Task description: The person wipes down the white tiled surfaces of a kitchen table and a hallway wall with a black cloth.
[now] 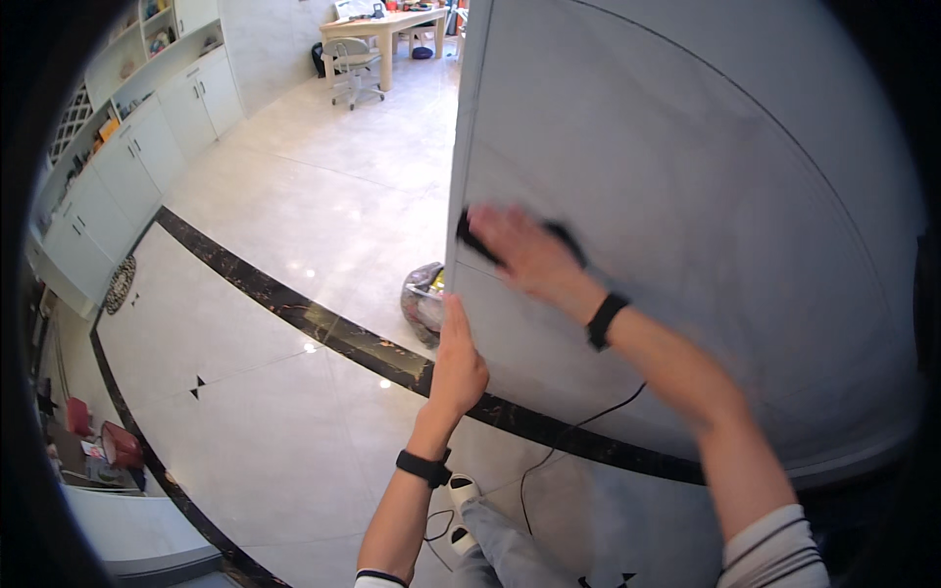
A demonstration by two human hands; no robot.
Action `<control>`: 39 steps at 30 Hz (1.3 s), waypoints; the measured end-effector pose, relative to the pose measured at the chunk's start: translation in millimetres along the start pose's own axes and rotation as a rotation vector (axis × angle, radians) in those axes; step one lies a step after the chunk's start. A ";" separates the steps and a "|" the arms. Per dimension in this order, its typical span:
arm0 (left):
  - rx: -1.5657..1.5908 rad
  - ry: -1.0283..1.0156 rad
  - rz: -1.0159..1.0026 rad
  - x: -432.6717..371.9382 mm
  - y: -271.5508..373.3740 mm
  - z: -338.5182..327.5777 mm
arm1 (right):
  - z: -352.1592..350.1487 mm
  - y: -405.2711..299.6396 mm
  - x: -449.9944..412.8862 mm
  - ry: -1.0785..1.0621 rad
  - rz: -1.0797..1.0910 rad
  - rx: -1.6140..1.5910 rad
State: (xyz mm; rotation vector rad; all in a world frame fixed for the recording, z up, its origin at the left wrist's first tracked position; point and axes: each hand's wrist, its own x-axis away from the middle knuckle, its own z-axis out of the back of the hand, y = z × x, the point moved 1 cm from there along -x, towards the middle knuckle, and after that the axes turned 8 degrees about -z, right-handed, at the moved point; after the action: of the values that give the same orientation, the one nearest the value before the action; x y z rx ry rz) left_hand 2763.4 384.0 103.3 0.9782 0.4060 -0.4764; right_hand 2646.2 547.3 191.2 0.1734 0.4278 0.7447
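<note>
My right hand (529,253) presses flat over a black cloth (475,237) against a grey, marble-patterned wall panel (632,162). The hand and cloth are motion-blurred, and the cloth's middle is hidden under the palm. It lies near the panel's left vertical edge. Lower down, my left hand (459,371) rests upright against that edge, fingers extended, holding nothing. Behind the edge, just past the left fingertips, sits a partly hidden clear plastic bag (423,305) with mixed contents.
A black cable (540,467) trails from the panel to the floor, near my white slippers (463,489). A dark stone strip (294,309) crosses the pale tiles. White cabinets (147,147) line the left side; a swivel chair (353,59) and wooden table (382,29) stand far back.
</note>
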 end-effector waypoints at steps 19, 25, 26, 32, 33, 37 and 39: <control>0.007 -0.119 0.154 82.2 -86.1 58.2 | -122.3 -65.7 22.4 -0.267 0.047 0.303; -0.118 -0.233 0.210 164.7 -116.0 72.4 | -108.6 -52.2 138.2 -0.312 -0.085 0.345; -0.150 -0.215 0.248 163.6 -114.8 68.2 | -88.4 -47.0 141.0 -0.283 -0.103 0.370; -0.100 -0.233 -0.058 94.8 -4.7 -37.8 | 44.4 14.2 179.9 0.159 -0.358 0.310; -0.139 -0.228 -0.095 82.5 18.2 -49.8 | 37.8 12.2 188.1 0.162 -0.335 0.313; -0.216 -0.139 -0.318 50.4 114.0 -127.1 | 22.2 25.6 275.9 0.135 -0.234 0.357; -0.290 -0.109 -0.436 47.6 150.6 -165.3 | 18.5 37.9 349.5 0.030 -0.190 0.400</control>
State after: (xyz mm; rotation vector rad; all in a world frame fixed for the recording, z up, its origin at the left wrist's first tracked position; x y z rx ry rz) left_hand 2867.4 587.6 99.0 0.5772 0.5758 -0.8359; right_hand 2859.4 815.1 109.3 0.4898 0.6102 0.4690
